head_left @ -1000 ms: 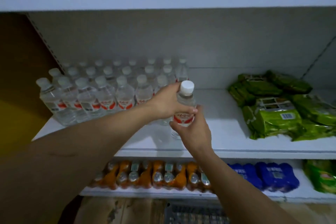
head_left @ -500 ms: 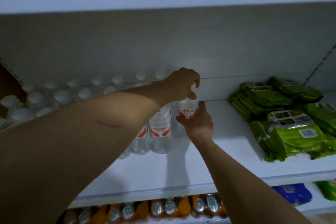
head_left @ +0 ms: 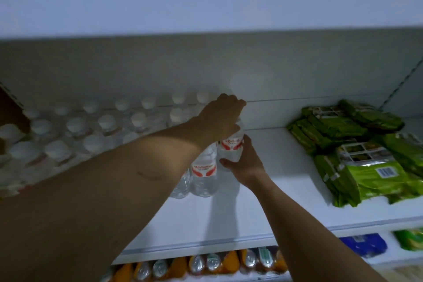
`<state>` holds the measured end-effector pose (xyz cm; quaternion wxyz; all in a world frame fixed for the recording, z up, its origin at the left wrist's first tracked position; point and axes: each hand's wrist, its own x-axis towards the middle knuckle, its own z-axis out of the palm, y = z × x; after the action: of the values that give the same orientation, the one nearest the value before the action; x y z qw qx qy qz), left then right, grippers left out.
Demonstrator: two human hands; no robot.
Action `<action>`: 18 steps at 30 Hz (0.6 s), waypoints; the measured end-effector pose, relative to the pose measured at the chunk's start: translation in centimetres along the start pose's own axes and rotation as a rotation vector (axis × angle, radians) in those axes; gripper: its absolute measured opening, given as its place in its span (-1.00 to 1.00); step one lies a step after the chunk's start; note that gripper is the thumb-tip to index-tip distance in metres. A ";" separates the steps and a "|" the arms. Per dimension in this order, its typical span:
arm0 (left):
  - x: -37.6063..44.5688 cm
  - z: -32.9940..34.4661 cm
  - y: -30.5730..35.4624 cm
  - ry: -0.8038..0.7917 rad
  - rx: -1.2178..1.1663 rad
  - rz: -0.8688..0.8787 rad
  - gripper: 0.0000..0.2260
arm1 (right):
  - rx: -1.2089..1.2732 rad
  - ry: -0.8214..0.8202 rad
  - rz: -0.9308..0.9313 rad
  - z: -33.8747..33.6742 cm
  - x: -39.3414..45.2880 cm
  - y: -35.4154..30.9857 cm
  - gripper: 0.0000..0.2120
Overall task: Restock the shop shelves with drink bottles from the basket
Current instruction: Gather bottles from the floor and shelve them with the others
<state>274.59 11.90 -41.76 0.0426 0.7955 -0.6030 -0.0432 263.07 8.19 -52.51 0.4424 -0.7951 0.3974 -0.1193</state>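
Both hands grip one water bottle (head_left: 231,146) — left hand (head_left: 223,119) curled over its top, right hand (head_left: 243,162) round its base — seating it beside the row on the shelf (head_left: 263,208); next, probably let go

Two bare hands, left (head_left: 220,119) and right (head_left: 243,162), at twelve o'clock. Roughly twenty clear white-capped plastic water bottles (head_left: 203,171) toward ten. Several crinkly green snack packets (head_left: 366,167) at two; exact count unclear.

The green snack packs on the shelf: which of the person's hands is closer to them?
Right. The right hand grips the water bottle beside the green snack packs; the left hand, over the bottle's top, sits farther away.
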 end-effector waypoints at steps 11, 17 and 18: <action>-18.0 -3.6 8.3 -0.056 -0.051 -0.347 -0.41 | -0.184 -0.157 0.019 -11.5 -17.2 -4.4 -0.39; -28.7 -4.8 16.9 -0.329 -0.146 -0.468 -0.38 | -0.395 -0.247 -0.012 -14.3 -31.0 -4.2 -0.41; -29.9 -5.1 18.0 -0.346 -0.155 -0.480 -0.38 | -0.435 -0.250 -0.013 -15.0 -32.7 -4.0 -0.40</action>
<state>249.91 35.95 -33.99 -0.0114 0.8905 -0.3909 -0.2326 235.60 24.39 -35.34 0.3056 -0.8828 0.3508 0.0654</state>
